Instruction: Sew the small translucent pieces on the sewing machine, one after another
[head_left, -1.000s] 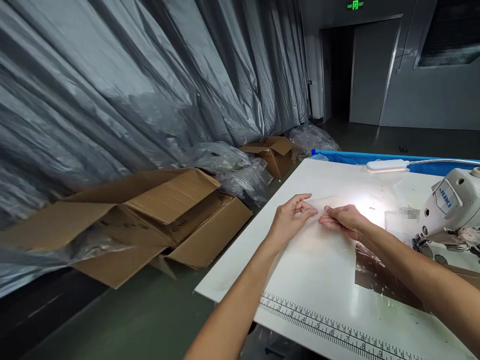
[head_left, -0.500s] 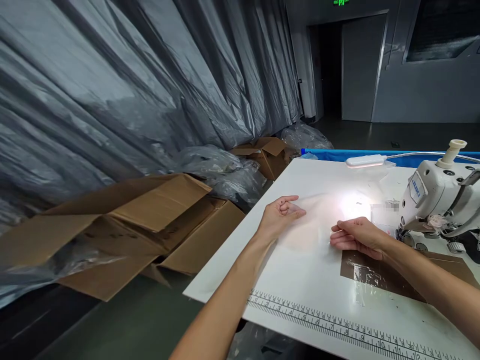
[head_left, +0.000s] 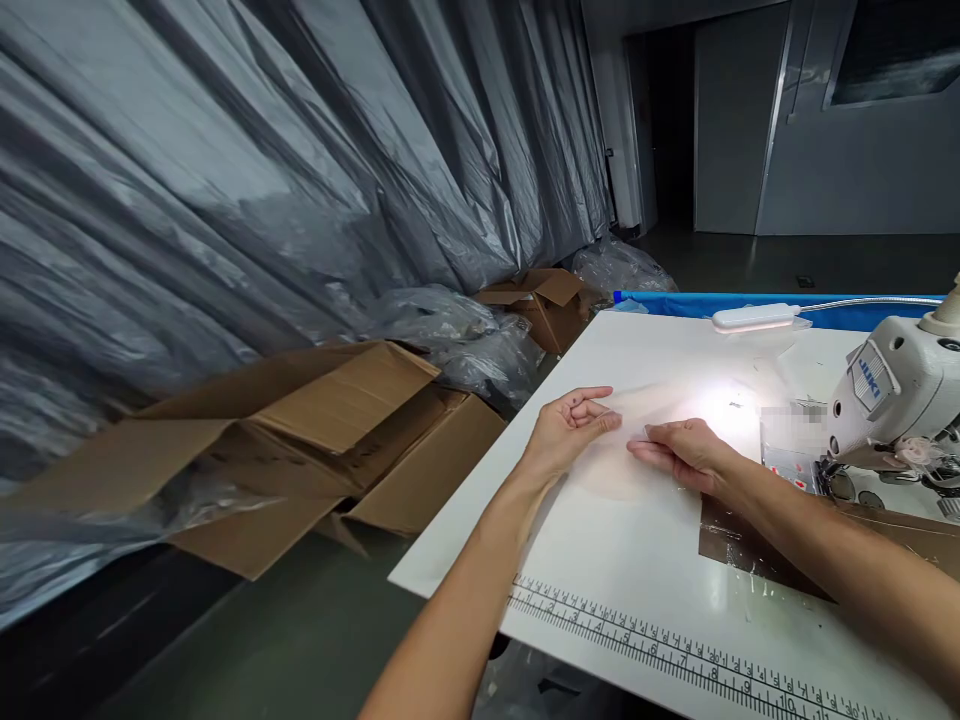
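A thin, see-through whitish sheet (head_left: 611, 465), like sheer fabric, lies over the white table and rises between my hands; its outline is hard to make out in the glare. My left hand (head_left: 566, 435) pinches its edge between thumb and fingers. Close by on the right, my right hand (head_left: 684, 455) has thumb and fingertips closed on the sheet's edge, where a small pale corner sticks out. Only a short gap separates the two sets of fingertips. Right of my hands stands a white sewing machine (head_left: 896, 390), its needle area apart from the sheet.
The white table (head_left: 465, 540) has a printed ruler scale (head_left: 637, 645) along its front edge and a brown taped patch (head_left: 739, 550) under my right forearm. A white lamp (head_left: 754, 318) lies at the back. Open cardboard boxes (head_left: 345, 400) and plastic bags (head_left: 480, 345) sit at left.
My right hand has moved left, close to my left hand, and its fingers have closed on the sheet's edge. My left hand keeps its pinch. The view has shifted slightly left.
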